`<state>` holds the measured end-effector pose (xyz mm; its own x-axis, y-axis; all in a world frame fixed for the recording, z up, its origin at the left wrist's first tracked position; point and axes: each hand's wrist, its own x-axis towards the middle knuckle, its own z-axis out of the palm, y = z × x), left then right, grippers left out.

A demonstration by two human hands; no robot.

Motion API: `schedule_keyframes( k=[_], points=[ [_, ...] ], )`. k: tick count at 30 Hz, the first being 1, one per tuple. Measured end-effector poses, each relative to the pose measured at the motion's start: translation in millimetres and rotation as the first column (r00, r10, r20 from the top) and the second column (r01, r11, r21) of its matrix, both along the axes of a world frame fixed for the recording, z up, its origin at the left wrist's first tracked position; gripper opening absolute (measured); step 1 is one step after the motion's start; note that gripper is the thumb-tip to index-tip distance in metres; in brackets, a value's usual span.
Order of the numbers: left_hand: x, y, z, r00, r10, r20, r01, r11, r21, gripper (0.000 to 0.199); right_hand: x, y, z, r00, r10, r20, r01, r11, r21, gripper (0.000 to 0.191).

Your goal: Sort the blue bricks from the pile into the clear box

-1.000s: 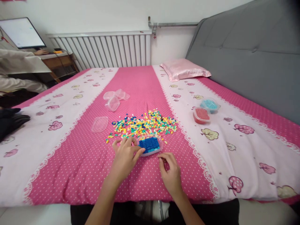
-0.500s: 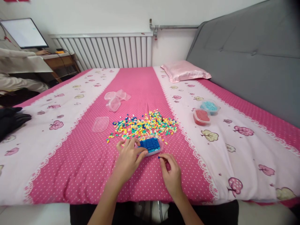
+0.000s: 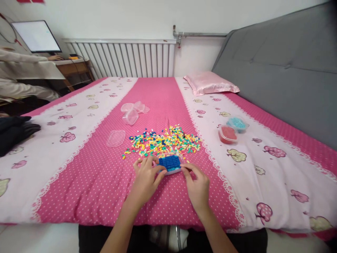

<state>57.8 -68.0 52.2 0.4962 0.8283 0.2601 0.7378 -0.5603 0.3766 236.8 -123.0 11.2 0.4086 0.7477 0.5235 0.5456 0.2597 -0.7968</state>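
A small clear plastic box (image 3: 173,172) stands on the bed, packed with rows of dark blue blocks (image 3: 170,162) and some light blue ones along its near side. My left hand (image 3: 147,175) is closed on the box's left end, thumb at the front and fingers behind. At the right end, the thumb and forefinger of my right hand (image 3: 196,181) are pinched together at the rim; the small blue block seen in them earlier is now hidden by the fingertips. Just beyond the box spreads a loose pile of multicoloured blocks (image 3: 165,140).
Left of the pile lies a clear lid (image 3: 116,138), with several clear containers (image 3: 131,114) behind it. Tubs of red pieces (image 3: 228,133) and light blue pieces (image 3: 237,123) stand on the right. Also here are a pink pillow (image 3: 210,83), black gloves (image 3: 15,131) and a person's sleeve (image 3: 23,56).
My right hand has moved up and forward from in front of the box to its right rim. My left hand keeps its hold. The whole view has shifted slightly.
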Motion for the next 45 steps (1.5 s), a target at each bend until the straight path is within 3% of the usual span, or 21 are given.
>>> schedule_keyframes(
  k=[2,4,7,9,21,37,45],
  points=[
    [0,-2,-2.6,1.000,-0.006,-0.004,0.006,1.000,0.017,0.023,1,14,14.7,0.991,0.083,0.105,-0.079,0.996,-0.039,0.014],
    [0,-3,-4.4,1.000,-0.002,-0.002,0.002,1.000,0.025,0.023,0,27,25.1,0.957,0.156,0.243,-0.119,0.979,-0.163,0.015],
    [-1,-5,-6.0,1.000,0.010,0.009,-0.010,1.000,0.027,0.022,-3,36,32.5,0.887,0.247,0.389,-0.106,0.931,-0.350,0.018],
    [-2,-6,-6.9,1.000,0.012,0.023,-0.013,0.999,0.031,0.021,-6,36,34.6,0.858,0.274,0.435,-0.089,0.912,-0.400,0.021],
    [-3,-8,-6.6,0.999,0.007,0.044,-0.009,0.999,0.041,0.020,-11,44,51.5,0.814,0.318,0.485,-0.045,0.869,-0.493,0.018],
    [-7,-7,-11.5,1.000,-0.007,0.012,0.006,0.997,0.082,0.011,-10,49,45.4,0.810,0.337,0.479,-0.072,0.869,-0.489,0.017],
    [-6,-6,-14.5,1.000,-0.006,0.003,0.006,0.996,0.085,0.011,-9,48,51.8,0.800,0.326,0.504,-0.045,0.870,-0.490,0.019]
  ],
)
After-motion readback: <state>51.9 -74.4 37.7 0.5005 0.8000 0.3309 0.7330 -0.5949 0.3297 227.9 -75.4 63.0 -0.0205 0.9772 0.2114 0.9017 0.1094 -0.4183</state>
